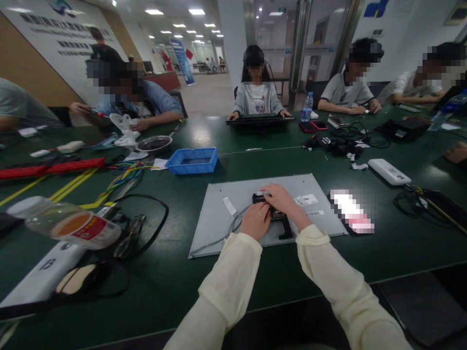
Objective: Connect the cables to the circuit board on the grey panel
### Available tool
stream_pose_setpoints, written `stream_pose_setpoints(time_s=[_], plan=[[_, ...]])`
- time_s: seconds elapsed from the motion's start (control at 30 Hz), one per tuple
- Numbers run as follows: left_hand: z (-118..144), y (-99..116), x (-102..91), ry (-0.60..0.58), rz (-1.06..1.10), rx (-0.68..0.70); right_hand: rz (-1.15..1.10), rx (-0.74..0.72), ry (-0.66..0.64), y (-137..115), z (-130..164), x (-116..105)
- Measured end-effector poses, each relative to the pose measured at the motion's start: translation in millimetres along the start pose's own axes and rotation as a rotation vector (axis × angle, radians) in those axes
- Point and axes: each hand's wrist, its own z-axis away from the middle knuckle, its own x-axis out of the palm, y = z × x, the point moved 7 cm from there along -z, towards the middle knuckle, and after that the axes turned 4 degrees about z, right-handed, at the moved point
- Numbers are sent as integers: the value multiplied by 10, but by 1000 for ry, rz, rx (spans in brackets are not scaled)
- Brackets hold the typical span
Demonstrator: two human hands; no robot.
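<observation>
A flat grey panel [215,194] lies on the green table in front of me, with paper labels stuck on it. On the panel sits a black bracket-like part [286,228], its lower arm showing below my hands. My left hand [257,218] grips the near left side of the black part, fingers bent and held together. Reaching across from the right, my right hand [280,197] has its fingers curled over the part's top end. A thin grey cable [219,239] runs from beside my left hand to the panel's lower left. My fingertips are partly hidden.
A blue tray [192,161] stands behind the panel to the left. A phone [352,211] lies at its right, near a white power bank [389,171]. At left are a drink bottle [69,222], loose cables and a white box [40,279]. Several people sit across the table.
</observation>
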Motion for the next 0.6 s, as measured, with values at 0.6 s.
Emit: stream_pose_setpoints(time_s=[0.6], plan=[[-4,61,-15,-22,37,57,15,382,116,1016,1028,-534]])
